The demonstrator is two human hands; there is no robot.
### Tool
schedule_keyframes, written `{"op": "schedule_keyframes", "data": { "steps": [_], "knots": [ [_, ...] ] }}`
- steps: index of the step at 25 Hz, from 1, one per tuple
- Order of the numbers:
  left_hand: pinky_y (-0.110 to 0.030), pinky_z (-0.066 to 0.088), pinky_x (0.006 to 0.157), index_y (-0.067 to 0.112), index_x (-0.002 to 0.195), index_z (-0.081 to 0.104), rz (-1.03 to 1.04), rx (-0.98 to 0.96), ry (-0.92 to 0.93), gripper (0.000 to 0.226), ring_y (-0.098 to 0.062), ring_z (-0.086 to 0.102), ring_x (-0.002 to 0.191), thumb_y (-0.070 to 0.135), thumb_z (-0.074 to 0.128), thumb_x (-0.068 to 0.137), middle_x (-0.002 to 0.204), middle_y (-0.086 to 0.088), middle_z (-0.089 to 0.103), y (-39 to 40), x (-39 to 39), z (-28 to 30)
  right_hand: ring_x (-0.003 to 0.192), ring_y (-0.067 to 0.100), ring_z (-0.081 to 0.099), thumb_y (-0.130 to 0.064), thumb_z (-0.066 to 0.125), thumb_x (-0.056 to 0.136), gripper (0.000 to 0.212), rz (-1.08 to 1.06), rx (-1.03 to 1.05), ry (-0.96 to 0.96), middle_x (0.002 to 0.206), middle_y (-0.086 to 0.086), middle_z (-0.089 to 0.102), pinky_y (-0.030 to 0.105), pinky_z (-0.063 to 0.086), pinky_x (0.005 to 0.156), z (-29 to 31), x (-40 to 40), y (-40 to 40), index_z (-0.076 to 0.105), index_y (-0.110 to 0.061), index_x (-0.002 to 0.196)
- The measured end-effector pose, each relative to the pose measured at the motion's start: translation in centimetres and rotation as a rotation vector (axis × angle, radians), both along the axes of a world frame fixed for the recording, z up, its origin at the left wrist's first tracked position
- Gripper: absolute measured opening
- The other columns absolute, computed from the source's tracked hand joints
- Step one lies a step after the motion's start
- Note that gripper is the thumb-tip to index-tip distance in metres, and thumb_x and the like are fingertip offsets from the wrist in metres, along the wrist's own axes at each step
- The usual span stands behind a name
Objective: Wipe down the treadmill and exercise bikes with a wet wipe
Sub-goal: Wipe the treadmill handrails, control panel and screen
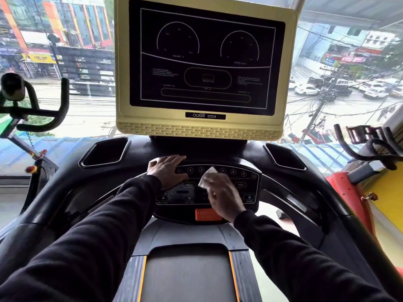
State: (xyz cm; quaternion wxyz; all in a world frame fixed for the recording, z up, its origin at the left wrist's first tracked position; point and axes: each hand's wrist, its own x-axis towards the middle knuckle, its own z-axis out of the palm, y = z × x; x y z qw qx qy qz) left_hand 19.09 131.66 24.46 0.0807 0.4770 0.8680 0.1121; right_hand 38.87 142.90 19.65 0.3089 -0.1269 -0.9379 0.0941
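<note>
treadmill (305, 214) fills the view, black console arms curving round a grey deck with orange-edged belt. above it a cream-framed screen (205, 125), dark, white dial outlines. button panel (244, 184) shows numbered keys and an orange stop pad. left hand (168, 171) lies flat, fingers straight, on the panel's top edge. right hand (222, 192) presses a crumpled white wet wipe (207, 177) onto the keys, fingers curled over it.

screen (205, 62) behind button panel (246, 184) | exercise bikes (37, 110) either side
</note>
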Motion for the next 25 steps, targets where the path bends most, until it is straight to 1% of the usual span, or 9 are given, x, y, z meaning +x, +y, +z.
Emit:
{"op": "schedule_keyframes", "data": {
  "steps": [3, 7, 8, 12, 16, 20, 22, 24, 25],
  "knots": [
    [-0.042, 0.016, 0.119, 0.038, 0.153, 0.025, -0.015, 0.043, -0.018, 0.077, -0.018, 0.022, 0.147, 0.057, 0.058, 0.087, 0.160, 0.012, 0.026, -0.1, -0.1, 0.1, 0.107, 0.016, 0.058, -0.005, 0.067, 0.084, 0.020, 0.292, 0.107, -0.139, 0.111, -0.003, 0.067, 0.031, 0.055, 0.087, -1.3, 1.3, -1.4, 0.074, -0.015, 0.100],
    [-0.038, 0.017, 0.118, 0.031, 0.154, 0.029, 0.004, 0.127, -0.039, 0.073, -0.019, 0.024, 0.146, 0.049, 0.060, 0.090, 0.159, 0.007, 0.030, -1.6, -0.6, -0.2, 0.119, 0.018, 0.052, 0.005, 0.063, 0.084, 0.035, -0.035, 0.023, -0.014, 0.123, 0.005, 0.063, 0.035, 0.052, 0.096, 1.0, -0.9, 0.0, 0.069, -0.011, 0.115],
    [-0.039, 0.018, 0.118, 0.034, 0.154, 0.027, 0.019, 0.127, -0.037, 0.073, -0.019, 0.023, 0.147, 0.049, 0.060, 0.090, 0.159, 0.009, 0.028, -2.0, -0.7, -0.5, 0.119, 0.017, 0.051, 0.003, 0.064, 0.084, 0.034, -0.035, 0.017, -0.010, 0.123, 0.005, 0.063, 0.034, 0.051, 0.098, 0.9, -1.0, -0.3, 0.069, -0.011, 0.115],
    [-0.045, 0.018, 0.115, 0.037, 0.154, 0.024, 0.046, 0.112, -0.099, 0.075, -0.016, 0.015, 0.148, 0.047, 0.061, 0.089, 0.160, 0.011, 0.023, -3.0, -0.9, -0.7, 0.107, 0.016, 0.059, -0.006, 0.068, 0.084, 0.015, 0.304, 0.147, -0.132, 0.110, -0.001, 0.068, 0.031, 0.057, 0.083, -0.7, 0.2, -1.4, 0.074, -0.014, 0.094],
    [-0.048, 0.019, 0.114, 0.036, 0.154, 0.021, 0.035, 0.099, -0.115, 0.077, -0.015, 0.013, 0.148, 0.048, 0.059, 0.089, 0.161, 0.011, 0.020, -3.4, -1.0, -0.6, 0.109, 0.019, 0.057, 0.004, 0.067, 0.082, 0.027, 0.006, 0.028, -0.009, 0.114, 0.005, 0.067, 0.035, 0.058, 0.085, 1.1, -1.6, -1.6, 0.073, -0.010, 0.104],
    [-0.046, 0.020, 0.114, 0.035, 0.154, 0.022, 0.030, 0.108, -0.137, 0.084, -0.015, 0.013, 0.148, 0.056, 0.054, 0.080, 0.161, 0.011, 0.021, -3.8, -0.9, -0.5, 0.096, 0.013, 0.062, -0.001, 0.077, 0.075, 0.022, 0.266, 0.131, -0.129, 0.101, -0.003, 0.065, 0.027, 0.059, 0.074, 0.0, -0.7, -3.4, 0.071, -0.018, 0.086],
    [-0.045, 0.020, 0.114, 0.032, 0.155, 0.023, 0.022, 0.133, -0.137, 0.079, -0.016, 0.014, 0.148, 0.048, 0.060, 0.086, 0.161, 0.009, 0.021, -4.0, -1.1, -0.6, 0.090, 0.011, 0.057, 0.000, 0.071, 0.079, 0.020, 0.112, 0.054, -0.037, 0.097, -0.002, 0.058, 0.020, 0.053, 0.070, 1.0, -1.6, -2.7, 0.065, -0.017, 0.086],
    [-0.043, 0.022, 0.116, 0.028, 0.155, 0.024, 0.020, 0.162, -0.154, 0.080, -0.020, 0.017, 0.147, 0.044, 0.064, 0.087, 0.161, 0.004, 0.022, -4.3, -1.6, -0.8, 0.085, 0.015, 0.055, -0.002, 0.071, 0.079, 0.014, -0.032, 0.012, 0.009, 0.093, 0.001, 0.057, 0.023, 0.053, 0.068, 1.4, -2.4, -2.5, 0.063, -0.013, 0.085],
    [-0.042, 0.023, 0.117, 0.026, 0.155, 0.024, 0.020, 0.163, -0.164, 0.082, -0.021, 0.018, 0.147, 0.045, 0.065, 0.087, 0.161, 0.002, 0.022, -4.4, -1.9, -0.9, 0.083, 0.017, 0.057, -0.005, 0.071, 0.080, 0.011, 0.004, 0.041, -0.039, 0.092, 0.002, 0.059, 0.027, 0.055, 0.067, 1.0, -2.5, -2.8, 0.064, -0.013, 0.083]
  ]
}}
